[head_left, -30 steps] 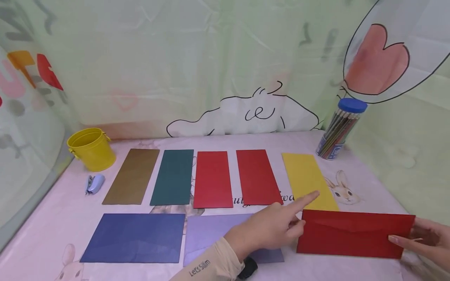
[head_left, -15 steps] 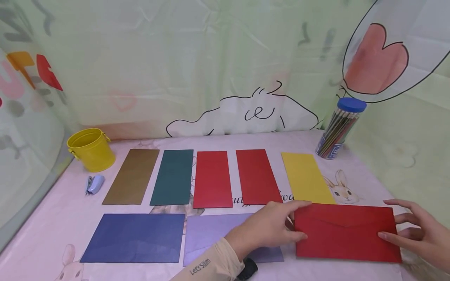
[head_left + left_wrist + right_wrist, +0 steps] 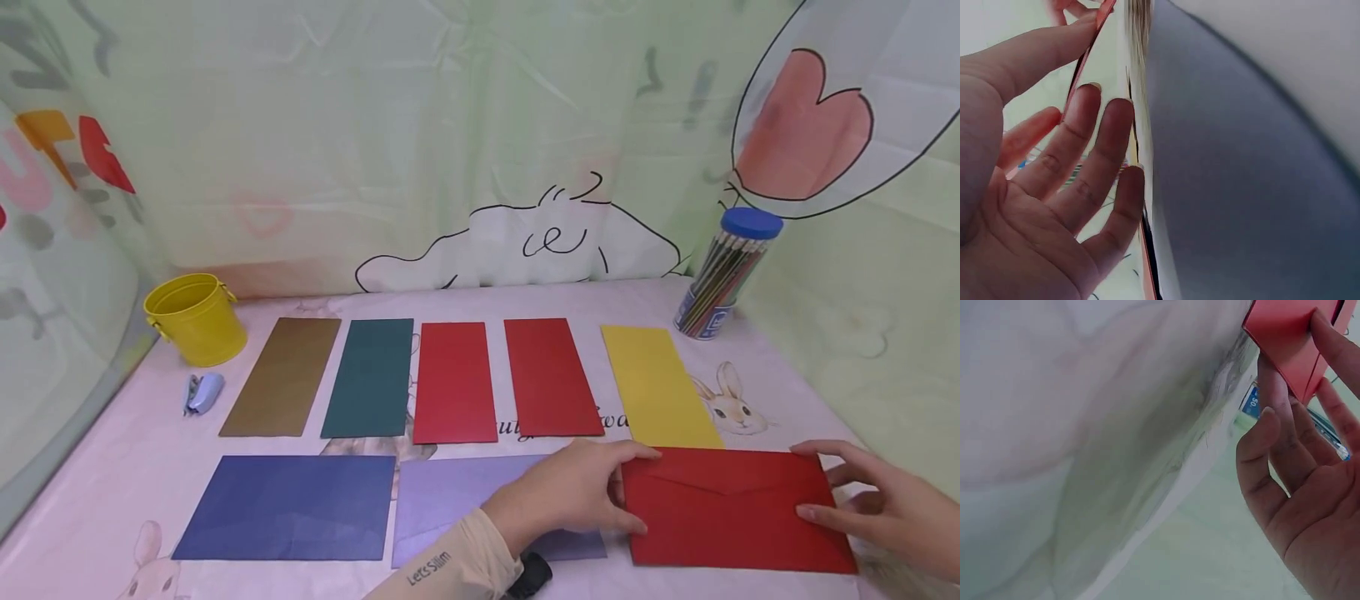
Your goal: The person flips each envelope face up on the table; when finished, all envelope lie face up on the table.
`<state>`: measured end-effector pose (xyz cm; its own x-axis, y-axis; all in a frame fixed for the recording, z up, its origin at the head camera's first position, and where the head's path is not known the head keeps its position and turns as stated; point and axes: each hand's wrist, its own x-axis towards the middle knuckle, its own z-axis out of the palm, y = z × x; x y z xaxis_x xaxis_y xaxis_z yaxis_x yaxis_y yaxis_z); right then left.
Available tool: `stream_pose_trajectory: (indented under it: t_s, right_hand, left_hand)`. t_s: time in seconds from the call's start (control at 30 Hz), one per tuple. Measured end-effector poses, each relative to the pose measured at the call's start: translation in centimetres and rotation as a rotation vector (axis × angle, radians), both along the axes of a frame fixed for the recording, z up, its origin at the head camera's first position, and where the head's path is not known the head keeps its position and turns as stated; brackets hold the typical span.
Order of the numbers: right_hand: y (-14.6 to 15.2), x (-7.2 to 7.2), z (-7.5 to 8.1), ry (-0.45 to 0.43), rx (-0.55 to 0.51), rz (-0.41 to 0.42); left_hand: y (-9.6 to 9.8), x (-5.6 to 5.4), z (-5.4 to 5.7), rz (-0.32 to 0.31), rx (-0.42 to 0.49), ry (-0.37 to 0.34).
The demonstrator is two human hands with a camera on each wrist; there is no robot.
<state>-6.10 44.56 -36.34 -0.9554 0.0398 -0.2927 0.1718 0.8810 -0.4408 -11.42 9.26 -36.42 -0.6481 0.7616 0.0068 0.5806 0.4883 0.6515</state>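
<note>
In the head view a red envelope with a pointed flap line lies crosswise at the front right, its flap side facing me. My left hand holds its left end, thumb at the near side and index finger at the upper corner. At the right end my right hand grips it between thumb and fingers. The right wrist view shows the thumb on the face of the red envelope and other fingers behind it. In the left wrist view the thumb meets the envelope's edge. A lilac envelope lies partly hidden under my left forearm.
Gold, green, red and yellow envelopes stand in the back row, with a second red envelope. A blue envelope lies front left. Beyond are a yellow bucket, a stapler and a pencil jar.
The red envelope has shifted left and toward the front edge. My left hand has gone from a pointing finger to holding its left end; my right hand has moved left with it.
</note>
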Motion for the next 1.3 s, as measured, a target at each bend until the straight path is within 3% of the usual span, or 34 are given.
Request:
stream_pose_trajectory:
  t_s: [0.23, 0.6, 0.9, 1.3]
  right_hand:
    - [0.0, -0.4, -0.6, -0.03, -0.002, 0.01]
    - [0.1, -0.8, -1.0, -0.076, 0.01, 0.015]
    - [0.1, -1.3, -1.0, -0.115, 0.032, 0.039]
    - [-0.5, -1.7, -0.7, -0.161, 0.028, 0.007]
  left_hand:
    - [0.0, 0.2, -0.1, 0.017, -0.074, -0.013]
    - [0.6, 0.3, -0.9, 0.027, -0.162, 0.074]
    - [0.7, 0.7, -0.8, 0.031, -0.268, 0.121]
    - [0.7, 0.7, -0.8, 0.037, -0.294, 0.125]
